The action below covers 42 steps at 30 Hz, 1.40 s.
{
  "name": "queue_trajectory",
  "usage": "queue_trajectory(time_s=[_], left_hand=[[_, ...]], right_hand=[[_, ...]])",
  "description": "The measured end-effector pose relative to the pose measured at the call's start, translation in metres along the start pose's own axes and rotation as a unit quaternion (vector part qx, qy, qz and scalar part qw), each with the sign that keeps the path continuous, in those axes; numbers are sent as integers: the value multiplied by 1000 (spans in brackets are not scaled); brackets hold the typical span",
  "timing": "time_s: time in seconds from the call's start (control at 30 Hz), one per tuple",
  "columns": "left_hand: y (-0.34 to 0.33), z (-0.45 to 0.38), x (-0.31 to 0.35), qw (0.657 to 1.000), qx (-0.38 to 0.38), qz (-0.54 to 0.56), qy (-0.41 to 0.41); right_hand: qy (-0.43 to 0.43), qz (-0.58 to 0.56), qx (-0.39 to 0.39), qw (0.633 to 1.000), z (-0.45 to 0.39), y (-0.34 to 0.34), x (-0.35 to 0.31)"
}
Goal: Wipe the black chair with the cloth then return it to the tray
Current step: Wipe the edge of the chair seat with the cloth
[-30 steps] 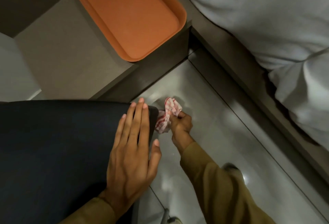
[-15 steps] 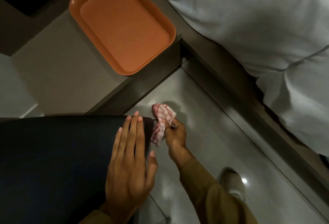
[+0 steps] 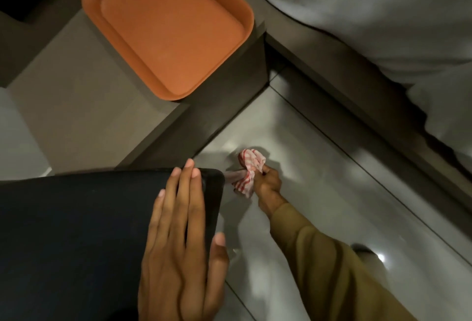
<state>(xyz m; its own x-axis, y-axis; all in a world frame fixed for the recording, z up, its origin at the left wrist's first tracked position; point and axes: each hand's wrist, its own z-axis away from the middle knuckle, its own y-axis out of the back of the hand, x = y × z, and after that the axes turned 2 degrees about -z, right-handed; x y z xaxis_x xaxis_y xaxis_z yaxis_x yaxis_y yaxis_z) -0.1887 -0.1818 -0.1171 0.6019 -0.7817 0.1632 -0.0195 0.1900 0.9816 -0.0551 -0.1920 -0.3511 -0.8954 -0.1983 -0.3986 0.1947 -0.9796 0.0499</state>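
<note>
The left hand [image 3: 178,239] lies flat and released on the top of the black chair [image 3: 76,231], fingers extended toward its right corner, steadying it. The right hand [image 3: 268,183] is clenched around the cloth [image 3: 246,175], a bunched red-and-white checked piece, held just beside the right edge of the chair and below the level of its top. Whether the cloth touches the chair's side is not clear from this angle; one end appears to reach it.

Status: the wiping step appears to be in progress along the chair's side edge. How much of the chair has already been covered cannot be judged, as the dark surface shows no visible marks.

Remaining: the return step is not yet done. The orange tray [image 3: 240,14] sits on the bench [image 3: 76,91] beyond the chair, well apart from the cloth, with nothing in it.
</note>
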Motion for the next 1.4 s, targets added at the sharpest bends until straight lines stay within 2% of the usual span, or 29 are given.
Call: queue_trajectory(time_s=[0.07, 0.23, 0.4, 0.57, 0.7, 0.9, 1.1, 1.2, 1.3, 1.4], left_hand=[[-2, 2, -2, 1000, -10, -5, -8], [5, 2, 1, 999, -45, 26, 0], [12, 0, 10, 999, -42, 13, 2], [5, -1, 3, 1000, -27, 8, -10], [1, 3, 2, 1000, -18, 7, -20], [-6, 6, -4, 1000, -5, 5, -29], [-6, 7, -4, 1000, -9, 5, -17], [-3, 8, -3, 1000, -17, 3, -16], [-1, 6, -1, 1000, -23, 3, -14], [0, 5, 0, 1000, -24, -1, -12]], right_hand=[[57, 41, 17, 997, 20, 6, -2], [181, 147, -69, 970, 109, 37, -18], [260, 66, -102, 958, 155, 41, -18], [276, 83, -60, 956, 103, 28, -5], [205, 139, -6, 969, 40, 19, 9], [130, 55, 43, 989, -8, 6, 14], [137, 153, -16, 979, 31, 20, -3], [191, 189, -61, 961, 75, 33, -13], [251, 168, -42, 952, 108, 38, -14], [250, 133, -38, 958, 112, 32, -9]])
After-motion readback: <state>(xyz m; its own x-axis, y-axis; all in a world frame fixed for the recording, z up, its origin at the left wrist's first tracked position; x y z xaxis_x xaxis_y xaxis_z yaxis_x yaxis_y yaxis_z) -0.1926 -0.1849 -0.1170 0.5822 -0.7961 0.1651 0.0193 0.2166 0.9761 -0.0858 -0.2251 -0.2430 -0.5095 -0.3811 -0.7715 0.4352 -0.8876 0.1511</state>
